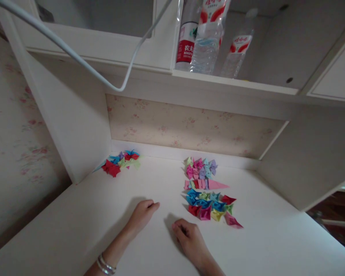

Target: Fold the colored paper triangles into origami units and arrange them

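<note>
My left hand (142, 214) rests on the white desk (270, 237) with its fingers curled inward; nothing shows in it. My right hand (189, 235) lies beside it, fingers also curled under, just left of a group of folded coloured paper pieces (211, 207). Behind that group is a row of pink folded pieces (205, 184) and a cluster of pastel folded pieces (201, 168). A separate pile of red, blue and green folded pieces (119, 161) sits at the back left corner. A bracelet (105, 265) circles my left wrist.
A shelf (232, 82) above the desk carries three plastic water bottles (208, 36). A white cable (74, 57) hangs across the upper left. Flowered wallpaper (189, 128) backs the desk, and white side panels close it in left and right.
</note>
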A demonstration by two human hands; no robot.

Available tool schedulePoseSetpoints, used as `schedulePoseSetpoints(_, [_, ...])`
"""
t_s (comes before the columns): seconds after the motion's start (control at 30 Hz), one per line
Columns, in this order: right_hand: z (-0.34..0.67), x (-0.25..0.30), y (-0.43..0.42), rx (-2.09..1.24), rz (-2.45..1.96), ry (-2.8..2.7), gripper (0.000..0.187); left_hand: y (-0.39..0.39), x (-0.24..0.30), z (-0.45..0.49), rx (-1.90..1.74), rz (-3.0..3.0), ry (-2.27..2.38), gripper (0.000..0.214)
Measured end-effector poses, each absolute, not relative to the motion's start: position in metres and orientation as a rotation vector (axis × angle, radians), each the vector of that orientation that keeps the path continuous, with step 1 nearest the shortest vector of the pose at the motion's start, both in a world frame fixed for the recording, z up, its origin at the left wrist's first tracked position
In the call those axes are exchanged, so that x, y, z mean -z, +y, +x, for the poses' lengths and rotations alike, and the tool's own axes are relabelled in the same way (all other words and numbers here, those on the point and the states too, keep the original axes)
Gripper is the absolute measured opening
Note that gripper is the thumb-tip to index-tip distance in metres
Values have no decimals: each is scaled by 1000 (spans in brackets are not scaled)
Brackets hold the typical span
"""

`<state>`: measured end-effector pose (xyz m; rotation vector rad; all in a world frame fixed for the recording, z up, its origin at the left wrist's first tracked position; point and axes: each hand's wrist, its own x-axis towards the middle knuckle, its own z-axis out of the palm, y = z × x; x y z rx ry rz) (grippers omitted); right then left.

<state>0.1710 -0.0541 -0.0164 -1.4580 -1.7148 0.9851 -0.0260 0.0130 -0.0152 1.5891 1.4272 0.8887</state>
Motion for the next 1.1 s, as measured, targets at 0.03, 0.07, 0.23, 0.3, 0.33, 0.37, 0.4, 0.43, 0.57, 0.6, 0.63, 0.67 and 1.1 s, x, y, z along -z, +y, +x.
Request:
schedulePoseSetpoints(0.03, [172,17,-54,-989,-1455,-1705,37,13,14,-26,-892,1587,1427,45])
schedulePoseSetpoints(0.07, [172,18,-54,-992,-1447,-1696,37,13,13,-26,-898,1582,1428,45])
schedulePoseSetpoints(0.23, [176,21,-54,-1007,-1409,-1682,36,13,12,-25,-907,1531,1446,45])
schedulePoseSetpoints(0.3, [177,22,-54,-1011,-1398,-1694,35,13,13,-25,-909,1530,1453,45])
schedulePoseSetpoints(0.33, [177,22,-54,-1014,-1395,-1701,35,14,14,-25,-909,1533,1456,45])
schedulePoseSetpoints(0.37, [177,22,-54,-1018,-1394,-1704,35,14,14,-26,-905,1536,1460,44])
schedulePoseSetpoints(0.4, [177,22,-54,-1020,-1394,-1705,35,14,15,-26,-897,1539,1463,44])
schedulePoseSetpoints(0.43, [178,21,-54,-1022,-1396,-1703,35,15,15,-25,-888,1540,1468,43])
schedulePoseSetpoints(0.57, [178,19,-54,-1043,-1377,-1690,33,15,15,-24,-876,1542,1477,44])
schedulePoseSetpoints(0.6, [178,19,-54,-1051,-1371,-1689,33,15,15,-23,-882,1539,1475,44])
schedulePoseSetpoints(0.63, [178,18,-54,-1060,-1367,-1689,33,14,14,-23,-889,1533,1474,45])
schedulePoseSetpoints(0.67, [178,18,-54,-1067,-1367,-1690,33,14,14,-22,-896,1524,1474,45])
schedulePoseSetpoints(1.1, [179,18,-48,-1124,-1384,-1661,34,18,20,-25,-958,1314,1466,62])
